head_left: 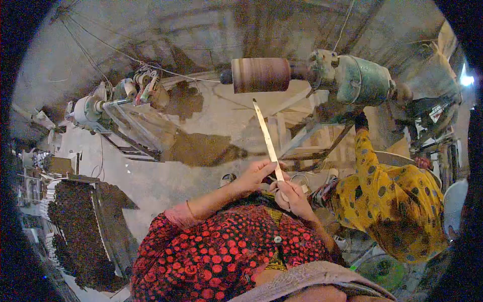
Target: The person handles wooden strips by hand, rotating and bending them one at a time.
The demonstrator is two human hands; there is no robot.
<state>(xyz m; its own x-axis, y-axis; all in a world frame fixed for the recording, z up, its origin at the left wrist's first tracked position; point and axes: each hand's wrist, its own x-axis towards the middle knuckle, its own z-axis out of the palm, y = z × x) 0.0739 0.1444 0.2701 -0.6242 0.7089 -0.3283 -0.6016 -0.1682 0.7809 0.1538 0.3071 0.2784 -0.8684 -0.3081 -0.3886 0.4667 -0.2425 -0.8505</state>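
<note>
L hand [257, 175] & R hand [294, 195] both pinching near end of flat strip [267, 137]; far end juts fwd, nr roller [260, 75].

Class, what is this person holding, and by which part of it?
A narrow pale strip; the left grip and right grip hold it toward the end nearer the body.

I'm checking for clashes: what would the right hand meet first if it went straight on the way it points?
Likely the left hand, just ahead on the pale strip, though depth is unclear.
</note>
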